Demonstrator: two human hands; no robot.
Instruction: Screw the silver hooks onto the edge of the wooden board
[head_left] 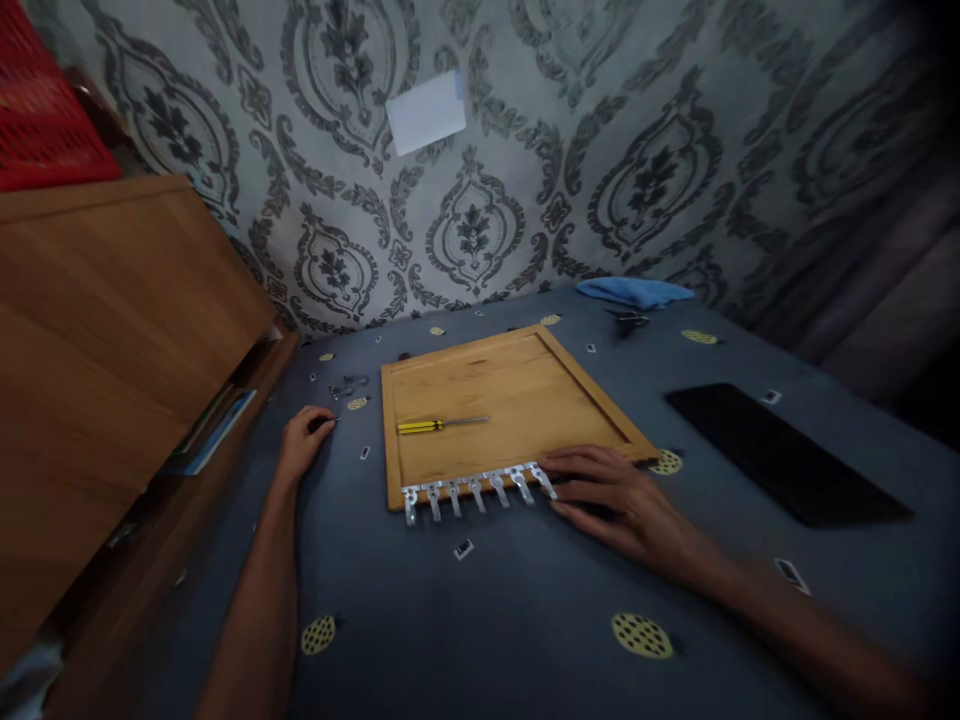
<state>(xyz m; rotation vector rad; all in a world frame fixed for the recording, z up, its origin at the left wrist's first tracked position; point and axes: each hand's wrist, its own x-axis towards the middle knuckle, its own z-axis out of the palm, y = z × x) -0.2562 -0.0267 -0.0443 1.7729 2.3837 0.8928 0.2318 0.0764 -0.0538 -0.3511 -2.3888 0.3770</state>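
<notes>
A wooden board (472, 390) with a raised frame lies flat on the cloth-covered surface. Along its near edge sits a metal hook rail (476, 490) with several hooks hanging over the side. My right hand (611, 500) holds the rail's right end, its fingertips on the last hook and the frame. To the left of the board, my left hand (307, 437) rests on the cloth with thumb and fingers pinched together. A tiny dark tip shows at its fingertips, too small to name. A yellow-handled screwdriver (442, 425) lies on the board, shaft pointing right.
Small metal pieces (349, 385) lie beyond my left hand. A black flat panel (780, 450) is at the right. Toward the back right are a blue cloth (636, 291) and a dark object (627, 322). A wooden cabinet (112, 370) borders the left, and a patterned wall (480, 220) the back.
</notes>
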